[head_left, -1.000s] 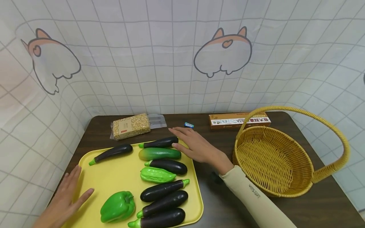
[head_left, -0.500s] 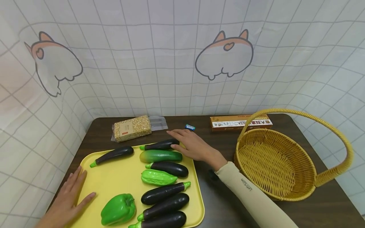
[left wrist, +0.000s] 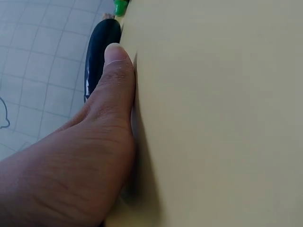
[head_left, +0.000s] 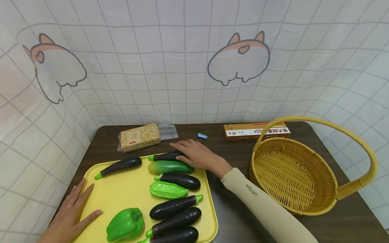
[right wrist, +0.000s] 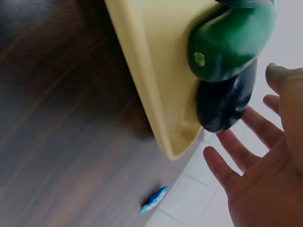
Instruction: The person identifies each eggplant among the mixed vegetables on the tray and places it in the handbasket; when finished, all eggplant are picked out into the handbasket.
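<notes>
On a yellow tray (head_left: pixel 121 189), my right hand (head_left: pixel 196 156) reaches over the far dark eggplant (head_left: pixel 164 156). In the right wrist view its fingers are spread and extended, with the fingertips right at that eggplant's rounded end (right wrist: pixel 218 113). A smooth green vegetable with a yellowish end (head_left: pixel 170 166) lies just nearer. My left hand (head_left: pixel 68 212) rests flat at the tray's left edge, thumb spread out; in the left wrist view its thumb (left wrist: pixel 116 75) overlaps another eggplant (head_left: pixel 121 166). A bumpy green bitter melon (head_left: pixel 168 190), a green bell pepper (head_left: pixel 124 225) and several more eggplants (head_left: pixel 176 221) fill the near right.
To the right stands a yellow wicker basket (head_left: pixel 285 182) with a tall handle. Along the back of the dark table (head_left: pixel 209 148) lie a bag of yellow kernels (head_left: pixel 141 137), a small blue packet (head_left: pixel 202 136) and a long pasta box (head_left: pixel 240 132).
My right hand has moved left and slightly lower over the far eggplant, covering more of its right end. The left hand stays at the tray's left edge.
</notes>
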Available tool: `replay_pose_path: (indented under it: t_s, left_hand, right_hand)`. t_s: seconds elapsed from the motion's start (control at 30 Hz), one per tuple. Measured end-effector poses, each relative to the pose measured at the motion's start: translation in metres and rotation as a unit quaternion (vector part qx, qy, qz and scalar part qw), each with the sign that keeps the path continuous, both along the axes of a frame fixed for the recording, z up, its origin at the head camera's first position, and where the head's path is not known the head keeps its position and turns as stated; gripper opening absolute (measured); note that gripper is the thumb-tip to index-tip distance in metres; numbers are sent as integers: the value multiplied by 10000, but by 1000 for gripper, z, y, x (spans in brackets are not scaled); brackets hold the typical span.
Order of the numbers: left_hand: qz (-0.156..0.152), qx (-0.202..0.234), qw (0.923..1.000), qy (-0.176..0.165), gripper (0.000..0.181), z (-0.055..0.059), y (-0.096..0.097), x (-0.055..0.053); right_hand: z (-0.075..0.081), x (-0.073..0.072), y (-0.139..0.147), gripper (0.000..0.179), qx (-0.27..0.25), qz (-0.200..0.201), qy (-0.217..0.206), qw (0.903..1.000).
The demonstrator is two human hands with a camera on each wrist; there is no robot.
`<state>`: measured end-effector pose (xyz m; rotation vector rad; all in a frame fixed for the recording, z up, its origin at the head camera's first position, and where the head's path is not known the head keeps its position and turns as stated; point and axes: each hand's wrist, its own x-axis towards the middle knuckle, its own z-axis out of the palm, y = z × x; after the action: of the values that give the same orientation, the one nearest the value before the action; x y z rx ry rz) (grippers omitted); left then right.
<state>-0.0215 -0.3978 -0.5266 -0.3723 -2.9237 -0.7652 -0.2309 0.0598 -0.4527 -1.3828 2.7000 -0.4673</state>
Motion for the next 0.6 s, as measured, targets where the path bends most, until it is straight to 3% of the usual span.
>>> replay_pose_path:
  t_s: [0.2,0.4,0.6]
  left_hand:
    - [-91,53,9999,1,96,-3,-2,-2]
    - [-74,8,10000,20,95,-5,-3,-3]
    - [8,-74,10000,24,95,-6,-3,-4]
  right_hand:
    - [-6,-4,-8,54,190,48,-69,9998]
    - [-13,-9,-12,53,50,85,-332,9994]
    - [-18,-12,-14,48,-46,212,-311,9993]
